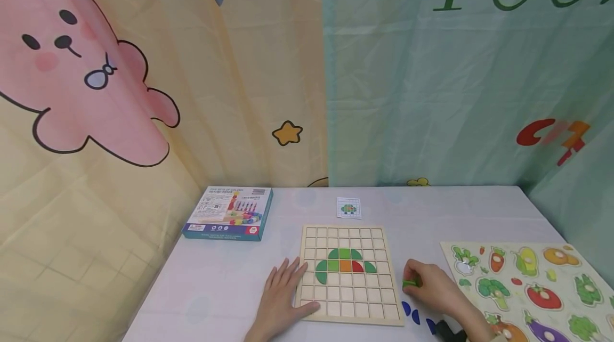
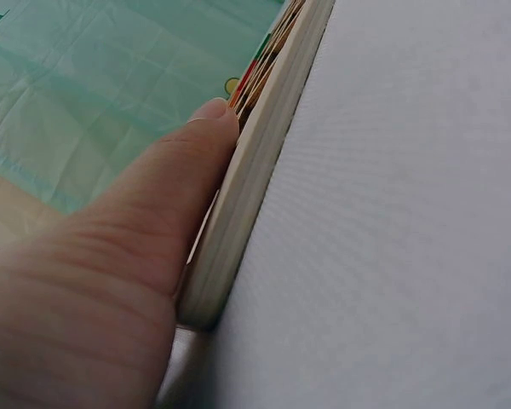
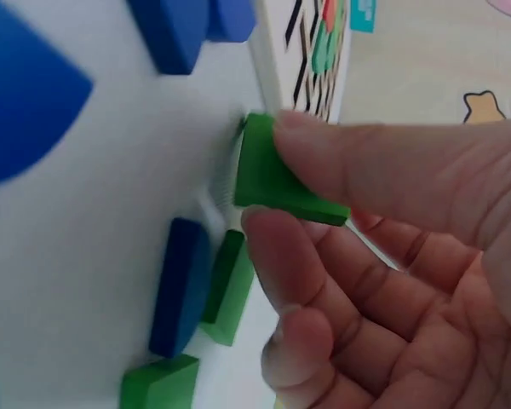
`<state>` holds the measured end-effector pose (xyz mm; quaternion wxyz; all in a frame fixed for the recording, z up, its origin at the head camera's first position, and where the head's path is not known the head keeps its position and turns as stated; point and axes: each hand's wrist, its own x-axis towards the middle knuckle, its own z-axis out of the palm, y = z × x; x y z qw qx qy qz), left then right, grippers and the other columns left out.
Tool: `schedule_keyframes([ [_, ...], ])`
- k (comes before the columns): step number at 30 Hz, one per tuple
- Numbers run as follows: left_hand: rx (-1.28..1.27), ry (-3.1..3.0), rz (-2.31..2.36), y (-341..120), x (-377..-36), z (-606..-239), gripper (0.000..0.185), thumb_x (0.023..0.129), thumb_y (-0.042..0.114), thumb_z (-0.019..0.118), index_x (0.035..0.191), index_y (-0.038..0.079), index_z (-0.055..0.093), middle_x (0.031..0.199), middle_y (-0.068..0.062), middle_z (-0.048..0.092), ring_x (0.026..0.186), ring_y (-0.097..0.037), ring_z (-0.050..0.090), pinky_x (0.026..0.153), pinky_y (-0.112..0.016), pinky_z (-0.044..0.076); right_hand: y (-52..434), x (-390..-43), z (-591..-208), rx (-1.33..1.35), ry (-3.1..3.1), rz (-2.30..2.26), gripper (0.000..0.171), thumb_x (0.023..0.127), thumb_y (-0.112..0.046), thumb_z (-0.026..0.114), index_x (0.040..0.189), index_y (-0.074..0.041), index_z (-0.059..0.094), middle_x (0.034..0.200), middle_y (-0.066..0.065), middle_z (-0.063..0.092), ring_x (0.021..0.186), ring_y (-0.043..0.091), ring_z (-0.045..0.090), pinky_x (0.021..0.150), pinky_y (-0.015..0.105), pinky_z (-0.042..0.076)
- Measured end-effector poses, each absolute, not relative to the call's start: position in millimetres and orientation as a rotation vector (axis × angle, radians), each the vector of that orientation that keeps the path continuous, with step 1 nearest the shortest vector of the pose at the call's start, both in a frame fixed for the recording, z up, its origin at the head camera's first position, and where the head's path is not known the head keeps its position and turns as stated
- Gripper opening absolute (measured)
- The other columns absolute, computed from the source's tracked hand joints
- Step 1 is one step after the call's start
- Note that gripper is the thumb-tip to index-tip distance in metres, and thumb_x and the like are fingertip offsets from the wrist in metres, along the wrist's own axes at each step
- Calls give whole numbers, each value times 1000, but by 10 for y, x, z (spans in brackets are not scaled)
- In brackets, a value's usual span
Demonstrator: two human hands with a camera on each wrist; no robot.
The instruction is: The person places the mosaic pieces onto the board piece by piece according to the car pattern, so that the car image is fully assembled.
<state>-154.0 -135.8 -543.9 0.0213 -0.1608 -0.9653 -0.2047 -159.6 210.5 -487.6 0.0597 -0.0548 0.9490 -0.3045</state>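
So there's a pale grey table (image 1: 230, 283) with a square wooden grid board (image 1: 348, 310) sitting on it, and everything else is easiest to place off that board. Just right of it lies a veggie peg puzzle board (image 1: 566, 278); off its far left corner is a blue game box (image 1: 229, 213), and a small pattern card (image 1: 348, 208) lies behind it. The left hand (image 1: 283, 299) rests flat with fingers relaxed, thumb pressing the board's left edge. The right hand (image 1: 431, 286) sits just right of the board, pinching 1 small green wooden piece (image 3: 277, 175), so that hand is the closer one, with loose blue pieces (image 1: 411, 312) beside it.
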Motion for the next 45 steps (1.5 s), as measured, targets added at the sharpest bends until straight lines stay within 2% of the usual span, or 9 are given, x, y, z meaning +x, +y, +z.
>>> schedule_keyframes([
  [8,-500,-2989,-638,-1360,-1527,-5430,92,75,79,49,146,22,38,152,-1,32,141,-29,17,112,-52,10,1966,-1602,-4826,-368,2931,-1070,19,78,-1,75,85,-13,61,66,-8,47,56,8,42,49,23,38],
  [19,-502,-2987,-650,-1359,-1526,-5434,92,75,78,50,146,21,38,152,-1,32,141,-29,17,112,-53,10,1551,-1687,-4823,-702,2858,-1150,22,78,-4,76,81,-15,57,71,-10,48,60,4,44,51,22,42],
  [33,-521,-2960,-646,-1359,-1529,-5433,90,77,77,49,146,22,38,151,-1,32,141,-30,18,112,-54,12,1102,-1804,-4888,-804,2721,-1246,16,81,4,68,83,-11,63,72,-10,52,63,5,48,54,22,45],
  [45,-526,-2950,-645,-1363,-1526,-5418,89,77,77,49,146,22,38,152,-1,32,141,-29,17,112,-53,12,899,-1856,-4906,-799,2756,-1200,15,81,1,70,83,-12,65,73,-11,54,65,4,49,55,21,45],
])
